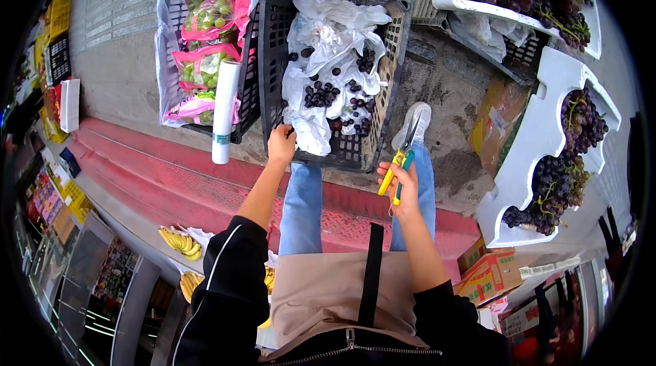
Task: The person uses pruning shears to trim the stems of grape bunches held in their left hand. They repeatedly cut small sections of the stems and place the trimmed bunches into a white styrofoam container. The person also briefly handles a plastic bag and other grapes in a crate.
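Observation:
My right hand grips yellow-and-green-handled pruning snips, blades pointing away from me, beside the crate's near right corner. At the near left corner of the black plastic crate is my left hand, fingers curled. Something small and dark shows at its fingertips; whether it is a grape or part of the crate I cannot tell. Crumpled white paper lines the crate. Loose dark grapes and small clusters lie scattered on it.
Left of the crate, a lined basket holds bagged green grapes and a plastic-bag roll. White foam boxes of dark grapes stand right. A red metal step crosses at my legs; bananas lie behind left.

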Motion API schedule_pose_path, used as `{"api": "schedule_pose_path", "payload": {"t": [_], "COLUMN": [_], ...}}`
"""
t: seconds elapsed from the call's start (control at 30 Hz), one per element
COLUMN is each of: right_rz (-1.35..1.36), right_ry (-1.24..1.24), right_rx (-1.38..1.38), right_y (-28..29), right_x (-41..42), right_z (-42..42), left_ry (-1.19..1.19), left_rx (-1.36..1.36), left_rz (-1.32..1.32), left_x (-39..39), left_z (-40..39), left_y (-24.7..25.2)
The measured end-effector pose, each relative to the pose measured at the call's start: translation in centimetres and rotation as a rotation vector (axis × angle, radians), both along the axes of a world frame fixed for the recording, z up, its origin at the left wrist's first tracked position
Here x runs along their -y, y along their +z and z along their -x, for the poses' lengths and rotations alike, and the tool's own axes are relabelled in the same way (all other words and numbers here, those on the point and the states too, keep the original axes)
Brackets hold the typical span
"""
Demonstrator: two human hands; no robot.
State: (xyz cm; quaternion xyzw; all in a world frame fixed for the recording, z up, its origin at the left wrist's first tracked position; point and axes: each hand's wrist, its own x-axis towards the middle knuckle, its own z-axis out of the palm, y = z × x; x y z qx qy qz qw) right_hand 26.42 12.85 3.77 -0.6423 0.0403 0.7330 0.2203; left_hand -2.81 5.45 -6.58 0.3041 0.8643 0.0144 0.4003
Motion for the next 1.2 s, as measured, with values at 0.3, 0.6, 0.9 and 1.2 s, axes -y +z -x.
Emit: {"api": "schedule_pose_path", "payload": {"t": [0.3, 0.6, 0.9, 1.2], "right_rz": [-0.071, -0.138, -0.186, -0.236], "right_ry": [-0.011, 0.040, -0.018, 0.016], "right_rx": [0.078, -0.006, 0.000, -0.013], "right_y": [-8.0, -9.8, -10.3, -10.7], "right_x": [-2.2, -2.7, -3.3, -3.8], "right_z": [-1.4, 0.7, 0.9, 1.0], "left_ry": [0.002, 0.196, 0.356, 0.663], "left_rx": [-0.307, -0.103, 0.303, 0.934], "left_rz": [-0.024, -0.015, -0.098, -0.400], "left_x": [-4.0, -11.2, -16.6, -24.1], "left_z": [-2.9, -2.7, -3.5, -2.5], "left_y": [-10.4, -15.3, -19.5, -13.0]}}
